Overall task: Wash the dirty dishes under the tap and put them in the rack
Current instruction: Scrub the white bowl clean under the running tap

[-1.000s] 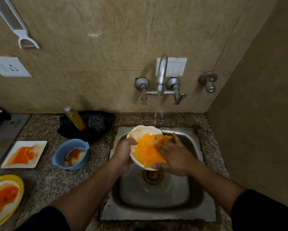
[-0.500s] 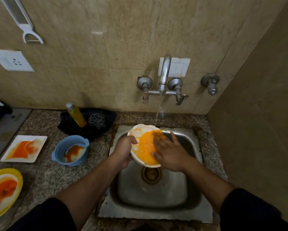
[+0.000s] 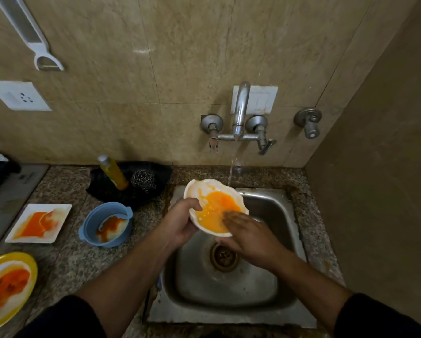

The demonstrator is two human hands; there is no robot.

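A white bowl (image 3: 204, 191) smeared with orange sauce is tilted over the steel sink (image 3: 273, 211). My left hand (image 3: 180, 223) grips its left rim, thumb inside. My right hand (image 3: 248, 236) lies over the bowl's lower right part, its fingers reaching into the orange residue. Water runs from the tap (image 3: 240, 111) and falls just past the bowl's far rim. On the counter to the left wait a blue bowl (image 3: 92, 225), a white square plate (image 3: 17, 236) and a yellow plate (image 3: 32, 269), all stained orange.
A yellow soap bottle (image 3: 114, 174) and a steel scrubber (image 3: 143, 179) sit on a black cloth behind the blue bowl. A wall closes in right of the sink. A socket (image 3: 19, 96) and a hanging peeler (image 3: 29, 30) are on the tiled wall. No rack is in view.
My right hand has slid down across the bowl's inside, from the upper right to the lower right. The orange smear is now smaller, with more white showing at the far rim.
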